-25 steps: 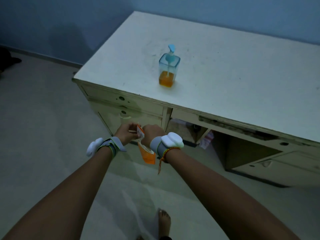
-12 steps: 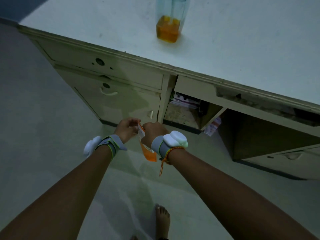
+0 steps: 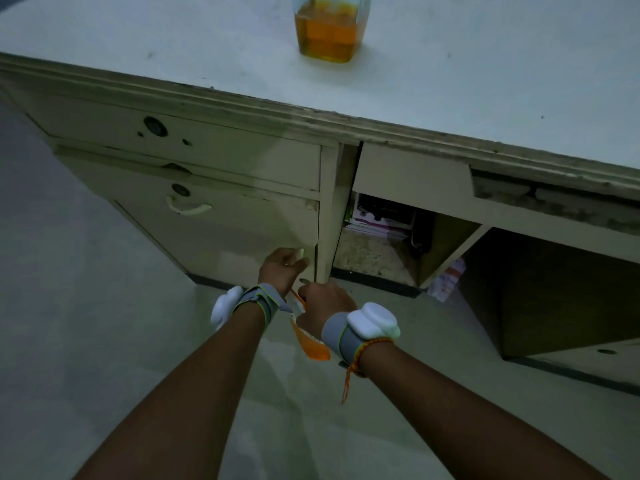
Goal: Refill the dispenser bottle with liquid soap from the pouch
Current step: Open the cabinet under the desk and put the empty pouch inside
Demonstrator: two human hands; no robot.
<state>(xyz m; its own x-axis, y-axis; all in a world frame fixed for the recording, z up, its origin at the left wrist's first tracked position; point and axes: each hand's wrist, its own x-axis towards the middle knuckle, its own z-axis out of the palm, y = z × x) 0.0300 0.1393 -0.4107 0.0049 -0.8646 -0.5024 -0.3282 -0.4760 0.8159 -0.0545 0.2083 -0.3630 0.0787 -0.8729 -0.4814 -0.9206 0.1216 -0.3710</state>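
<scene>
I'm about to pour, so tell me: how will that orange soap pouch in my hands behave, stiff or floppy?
Probably floppy: the pouch hangs limp below the right hand, bending near the left hand. It looks small and thin, so likely light. Squeezing it may make soap spurt, so support the bottom while tipping.

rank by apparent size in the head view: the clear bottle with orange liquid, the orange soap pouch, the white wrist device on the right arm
1. Clear bottle with orange liquid, though its top is cut off.
2 and 3. White wrist device and orange soap pouch: unsure, since the hands hide much of the pouch.
</scene>
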